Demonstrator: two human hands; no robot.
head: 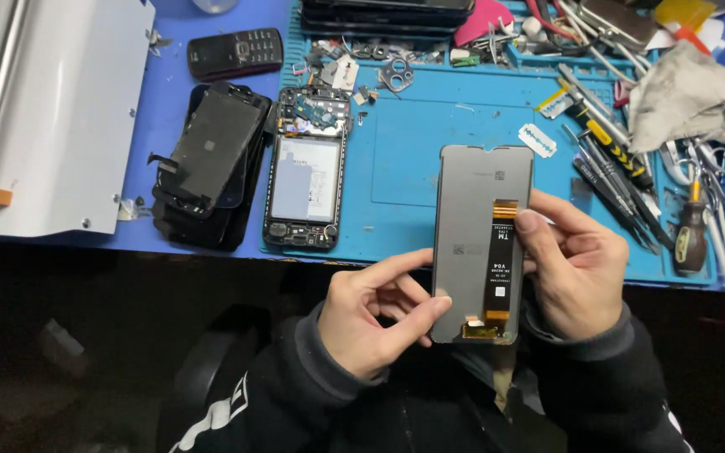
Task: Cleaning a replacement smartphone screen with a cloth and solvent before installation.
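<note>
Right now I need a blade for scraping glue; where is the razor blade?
In the head view the razor blade lies flat on the blue mat, right of centre, just beyond the upper right corner of the held screen panel, beside the screwdrivers.

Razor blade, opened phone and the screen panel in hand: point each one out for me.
Razor blade [537,140], head view, on its flat middle.
Opened phone [306,179], head view, on its pale battery.
Screen panel [467,210], head view, on its grey back, left of the ribbon cable.

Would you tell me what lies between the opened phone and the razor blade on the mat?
In the head view, only bare blue mat lies between the opened phone and the razor blade.
</note>
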